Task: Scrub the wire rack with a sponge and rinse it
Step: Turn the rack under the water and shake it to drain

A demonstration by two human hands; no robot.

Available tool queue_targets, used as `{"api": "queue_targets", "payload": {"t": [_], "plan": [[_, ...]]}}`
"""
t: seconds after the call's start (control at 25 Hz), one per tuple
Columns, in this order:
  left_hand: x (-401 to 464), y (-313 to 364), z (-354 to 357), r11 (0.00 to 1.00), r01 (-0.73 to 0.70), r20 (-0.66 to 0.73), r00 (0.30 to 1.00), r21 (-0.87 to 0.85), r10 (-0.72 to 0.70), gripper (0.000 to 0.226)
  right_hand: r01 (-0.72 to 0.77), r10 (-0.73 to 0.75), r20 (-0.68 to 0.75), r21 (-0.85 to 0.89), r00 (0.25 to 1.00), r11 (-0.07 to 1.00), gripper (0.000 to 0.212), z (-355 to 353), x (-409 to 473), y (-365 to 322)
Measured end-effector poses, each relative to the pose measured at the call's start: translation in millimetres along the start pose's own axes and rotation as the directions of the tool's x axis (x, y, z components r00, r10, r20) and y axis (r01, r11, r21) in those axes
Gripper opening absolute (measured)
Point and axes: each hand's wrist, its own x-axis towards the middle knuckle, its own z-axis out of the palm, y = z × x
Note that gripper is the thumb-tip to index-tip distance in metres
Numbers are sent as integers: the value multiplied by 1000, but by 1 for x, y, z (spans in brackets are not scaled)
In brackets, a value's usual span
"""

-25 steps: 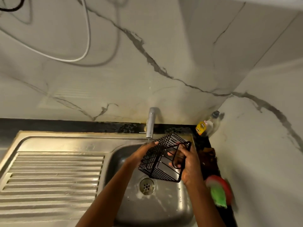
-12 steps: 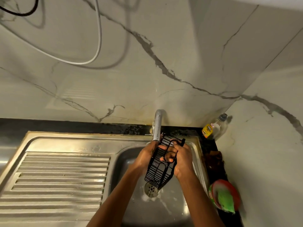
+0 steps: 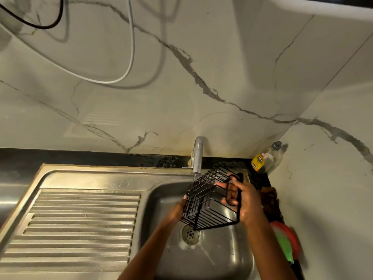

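— Black wire rack (image 3: 210, 201): where's yours?
— Over the steel sink (image 3: 222, 259), under the tap (image 3: 197, 154). Your right hand (image 3: 245, 201) fingers grasp its end; your left hand (image 3: 177, 211) grips the other side.

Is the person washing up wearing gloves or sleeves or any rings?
No gloves and no sleeves: both forearms are bare as far as the picture shows. The left hand and right hand are bare too, with no ring, watch or bracelet that I can see. The right one glistens wet.

Left hand (image 3: 175, 211) fingers hidden behind wire rack (image 3: 210, 201); bottle (image 3: 266, 158) label unreadable; forearms cut off.
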Motion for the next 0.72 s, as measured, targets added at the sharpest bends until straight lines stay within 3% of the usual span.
{"api": "queue_targets", "payload": {"t": [0.08, 0.2, 0.4, 0.6, 0.72], "plan": [[7, 28, 1, 995, 39, -90, 995, -94, -48, 38, 37, -35, -65, 40, 997, 999, 12, -22, -3, -4], [22, 57, 5, 966, 110, -111, 984, -235, -139, 41, 99, -89, -71, 154, 994, 983, 20, -55, -8, -10], [49, 87, 25, 947, 216, -32, 973, -238, -230, 32, 26, -40, 41, 293, 998, 956, 9, -111, -18, -4], [62, 89, 46, 970, 197, 36, 980, -144, -194, 37, -100, 95, 31, 311, 995, 945, 37, -145, -32, -3], [52, 92, 48, 981, 142, 49, 989, -134, -136, 31, 9, 52, -151, 374, 987, 927, 37, -123, -38, -8]]}}
